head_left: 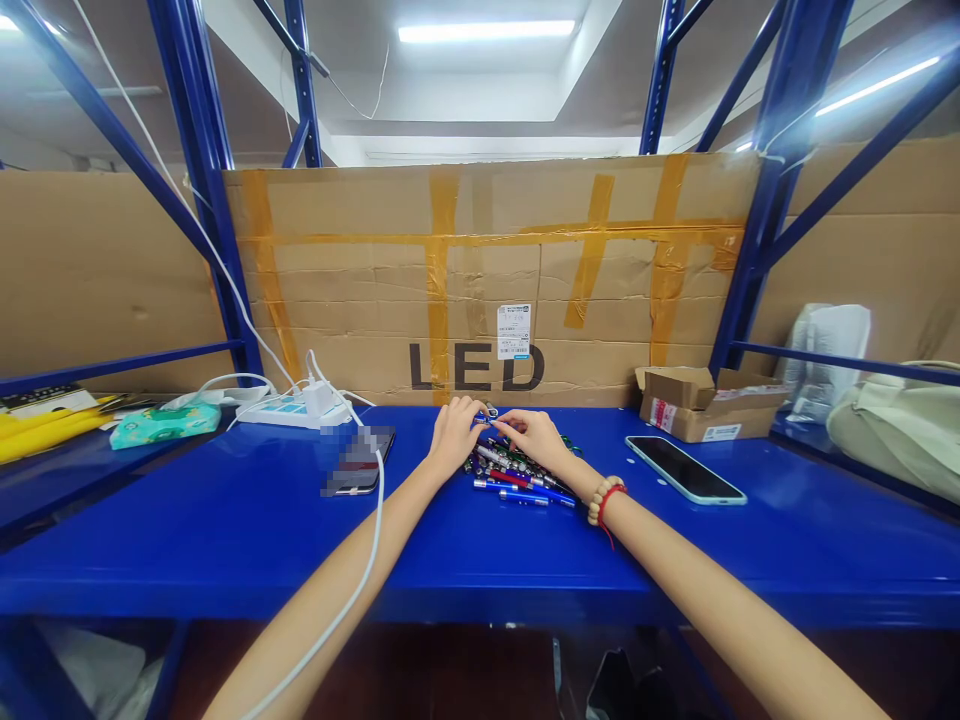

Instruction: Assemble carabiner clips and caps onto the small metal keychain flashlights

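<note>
Beyond a pile of small metal pen-shaped tubes, both hands come together at the fingertips. My left hand pinches a small blue-and-silver tube; its exact kind is too small to tell. From the other side, the closed fingertips of my right hand grip the same piece. The tubes in the pile are blue, red, silver, black and green, and several blue ones lie along its near edge. My right hand and forearm partly cover the pile's right side.
Left of the pile lies a dark phone with a white cable crossing near it. A power strip and tissue pack are further left. To the right are another phone and an open carton. Cardboard stands behind.
</note>
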Tool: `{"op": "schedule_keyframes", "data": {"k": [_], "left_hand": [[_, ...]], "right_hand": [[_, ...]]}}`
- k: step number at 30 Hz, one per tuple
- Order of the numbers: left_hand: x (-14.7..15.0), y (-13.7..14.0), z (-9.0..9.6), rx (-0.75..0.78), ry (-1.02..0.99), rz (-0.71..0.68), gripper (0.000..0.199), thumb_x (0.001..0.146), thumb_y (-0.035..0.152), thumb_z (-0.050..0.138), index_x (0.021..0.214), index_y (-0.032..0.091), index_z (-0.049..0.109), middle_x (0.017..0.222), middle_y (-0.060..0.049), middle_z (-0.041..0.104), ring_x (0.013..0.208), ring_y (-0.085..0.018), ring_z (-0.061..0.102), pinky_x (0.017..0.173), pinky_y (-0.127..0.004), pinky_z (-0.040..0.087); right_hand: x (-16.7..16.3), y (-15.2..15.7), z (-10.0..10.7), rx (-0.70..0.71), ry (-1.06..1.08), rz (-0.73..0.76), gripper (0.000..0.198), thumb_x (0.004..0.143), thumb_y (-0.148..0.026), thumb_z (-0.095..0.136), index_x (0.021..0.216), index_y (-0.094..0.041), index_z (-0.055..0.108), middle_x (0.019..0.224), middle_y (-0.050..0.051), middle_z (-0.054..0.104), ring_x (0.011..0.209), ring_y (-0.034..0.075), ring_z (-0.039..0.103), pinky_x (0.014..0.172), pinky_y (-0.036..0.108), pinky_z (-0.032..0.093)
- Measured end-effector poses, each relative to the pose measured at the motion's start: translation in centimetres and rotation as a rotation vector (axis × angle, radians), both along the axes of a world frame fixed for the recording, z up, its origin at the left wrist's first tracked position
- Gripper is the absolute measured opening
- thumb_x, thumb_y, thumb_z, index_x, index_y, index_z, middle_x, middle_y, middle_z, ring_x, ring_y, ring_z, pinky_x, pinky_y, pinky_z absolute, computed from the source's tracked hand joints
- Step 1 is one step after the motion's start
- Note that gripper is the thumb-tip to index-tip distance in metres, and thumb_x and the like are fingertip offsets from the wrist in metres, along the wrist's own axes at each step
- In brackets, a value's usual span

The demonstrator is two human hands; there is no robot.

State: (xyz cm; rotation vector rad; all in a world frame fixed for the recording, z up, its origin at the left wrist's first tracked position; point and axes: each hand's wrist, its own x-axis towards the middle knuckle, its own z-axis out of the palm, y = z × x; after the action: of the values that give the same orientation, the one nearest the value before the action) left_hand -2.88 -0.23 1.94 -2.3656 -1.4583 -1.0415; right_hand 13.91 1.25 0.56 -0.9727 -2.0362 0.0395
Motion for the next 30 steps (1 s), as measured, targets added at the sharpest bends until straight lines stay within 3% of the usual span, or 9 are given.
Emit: {"op": "schedule_keyframes", "data": {"k": [4,11,17,24,30], "left_hand": [[0.1,0.3,-0.3,-0.081,-0.151,0.041,0.016,0.082,0.034,0.053,0.092,0.023,0.058,0.094,-0.002,0.062,0.090,-0.018,0.055,0.072,-0.027,0.040],[0.8,1.2,-1.2,-0.203,-0.479,-0.077,0.019,0.081,0.034,0.050,0.084,0.019,0.062,0.085,-0.003,0.066,0.082,-0.017,0.058,0.071,-0.025,0.041],[0.7,1.3,-1.0,-0.214,-0.544,-0.099,0.043,0.084,0.048,0.037,0.073,0.017,0.063,0.062,-0.001,0.060,0.064,-0.014,0.054,0.061,-0.023,0.039],[0.5,1.8,-1.4,-0.238,-0.521,-0.068,0.045,0.081,0.048,0.040,0.052,0.017,0.053,0.048,0.002,0.048,0.053,-0.012,0.046,0.054,-0.023,0.033],[0.7,1.7,-1.4,-0.226,-0.485,-0.109,0.038,0.084,0.046,0.039,0.065,0.018,0.057,0.057,0.002,0.055,0.060,-0.012,0.050,0.057,-0.022,0.036]], "right_hand": [[-0.1,0.0,0.1,0.056,0.041,-0.047,0.021,0.083,-0.036,0.054,0.087,-0.022,0.070,0.082,0.002,0.071,0.066,0.015,0.063,0.062,0.025,0.046],[0.0,0.1,0.1,0.140,0.088,-0.038,0.022,0.085,-0.031,0.052,0.094,-0.023,0.070,0.088,0.003,0.070,0.068,0.014,0.063,0.062,0.024,0.046],[0.1,0.2,0.0,0.168,0.019,-0.018,0.020,0.084,-0.028,0.054,0.093,-0.024,0.071,0.089,0.002,0.070,0.074,0.014,0.064,0.064,0.023,0.046],[-0.1,-0.5,0.1,0.238,-0.175,-0.027,0.018,0.082,-0.023,0.054,0.088,-0.021,0.071,0.095,0.002,0.070,0.078,0.014,0.064,0.064,0.021,0.045],[-0.4,-1.0,0.4,0.221,-0.204,-0.054,0.018,0.080,-0.021,0.055,0.094,-0.020,0.068,0.093,0.002,0.071,0.062,0.011,0.062,0.059,0.021,0.044]]}}
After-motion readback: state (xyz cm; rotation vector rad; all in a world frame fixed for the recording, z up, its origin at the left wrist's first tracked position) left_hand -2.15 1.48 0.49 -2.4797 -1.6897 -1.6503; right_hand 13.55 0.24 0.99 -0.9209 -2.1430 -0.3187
